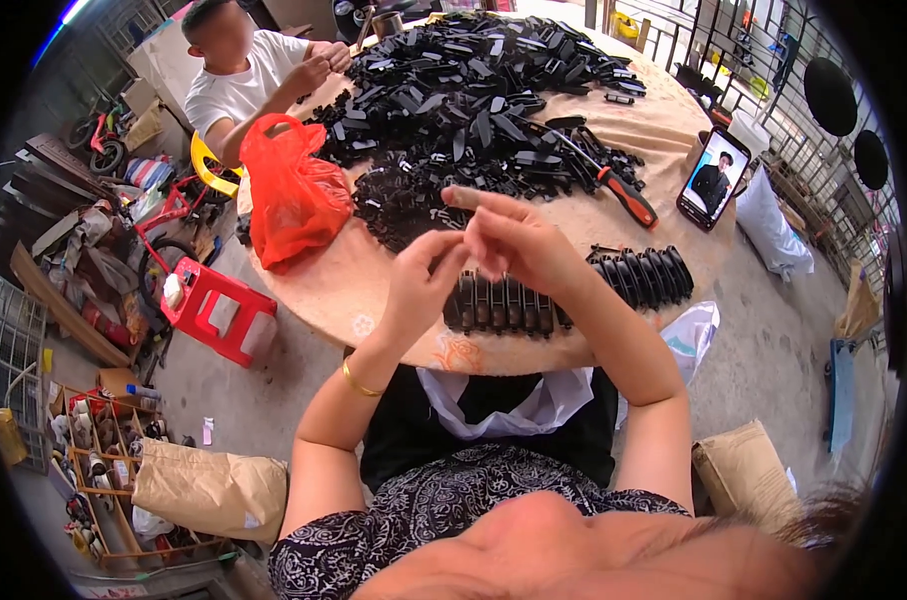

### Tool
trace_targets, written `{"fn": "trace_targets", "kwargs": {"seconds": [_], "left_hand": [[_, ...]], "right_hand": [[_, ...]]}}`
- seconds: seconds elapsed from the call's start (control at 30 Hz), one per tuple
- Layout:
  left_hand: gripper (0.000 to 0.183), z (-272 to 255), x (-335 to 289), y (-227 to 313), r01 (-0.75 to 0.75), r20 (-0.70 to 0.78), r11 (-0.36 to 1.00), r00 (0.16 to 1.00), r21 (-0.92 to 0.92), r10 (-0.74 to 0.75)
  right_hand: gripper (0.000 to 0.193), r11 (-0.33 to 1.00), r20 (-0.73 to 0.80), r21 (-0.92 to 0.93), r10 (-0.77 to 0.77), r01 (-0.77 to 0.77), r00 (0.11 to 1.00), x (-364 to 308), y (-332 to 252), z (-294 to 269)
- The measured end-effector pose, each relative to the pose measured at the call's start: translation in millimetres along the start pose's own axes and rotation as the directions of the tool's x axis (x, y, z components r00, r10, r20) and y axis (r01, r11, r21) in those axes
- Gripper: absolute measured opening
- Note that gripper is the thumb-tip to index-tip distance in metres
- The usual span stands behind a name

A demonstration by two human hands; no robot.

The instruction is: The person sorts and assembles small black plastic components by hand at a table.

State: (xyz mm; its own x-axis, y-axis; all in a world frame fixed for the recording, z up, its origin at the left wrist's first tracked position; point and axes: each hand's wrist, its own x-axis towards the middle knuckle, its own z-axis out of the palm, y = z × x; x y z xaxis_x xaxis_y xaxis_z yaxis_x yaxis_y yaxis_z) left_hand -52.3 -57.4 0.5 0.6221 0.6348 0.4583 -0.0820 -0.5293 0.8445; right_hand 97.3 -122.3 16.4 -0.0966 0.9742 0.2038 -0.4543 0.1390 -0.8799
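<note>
My left hand (pixel 424 280) and my right hand (pixel 530 245) meet over the near part of the round table. The thumb and fingers of both are pinched together at the fingertips. Anything between them is too small or hidden to make out. The right index finger points left, with a tan wrap or cover near its tip. Just under the hands, a row of black plastic parts (pixel 504 306) lies side by side. To its right a second row of black parts (pixel 646 277) continues. Beyond the hands spreads a large heap of loose black plastic pieces (pixel 464 90).
An orange-and-black screwdriver (pixel 629 198) lies right of the heap, near a propped phone (pixel 714 180). A red plastic bag (pixel 294 195) sits at the table's left. Across the table, a person in a white shirt (pixel 249 75) works. A red stool (pixel 217 310) stands on the left floor.
</note>
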Motion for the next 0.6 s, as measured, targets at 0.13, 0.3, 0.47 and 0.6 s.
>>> {"fn": "trace_targets", "kwargs": {"seconds": [0.13, 0.3, 0.47, 0.6], "left_hand": [[0.022, -13, -11, -8, 0.087, -0.146, 0.996, 0.986, 0.028, -0.082], [0.024, -39, -13, -22, 0.089, -0.043, 0.973, 0.996, 0.213, -0.082], [0.039, -30, -18, -6, 0.113, 0.278, 0.805, 0.903, 0.582, -0.328], [0.043, -18, -20, -8, 0.038, 0.292, 0.81, 0.922, 0.586, -0.254]], "right_hand": [[0.024, 0.683, -0.208, -0.73, -0.266, 0.032, 0.941, 0, -13, -23], [0.027, -0.116, -0.219, -0.964, -0.169, -0.24, 0.961, 6, 10, -40], [0.024, -0.178, -0.237, -0.951, -0.097, -0.251, 0.967, 6, 19, -34], [0.023, -0.05, -0.216, -0.974, -0.102, -0.222, 0.971, 3, 16, -27]]}}
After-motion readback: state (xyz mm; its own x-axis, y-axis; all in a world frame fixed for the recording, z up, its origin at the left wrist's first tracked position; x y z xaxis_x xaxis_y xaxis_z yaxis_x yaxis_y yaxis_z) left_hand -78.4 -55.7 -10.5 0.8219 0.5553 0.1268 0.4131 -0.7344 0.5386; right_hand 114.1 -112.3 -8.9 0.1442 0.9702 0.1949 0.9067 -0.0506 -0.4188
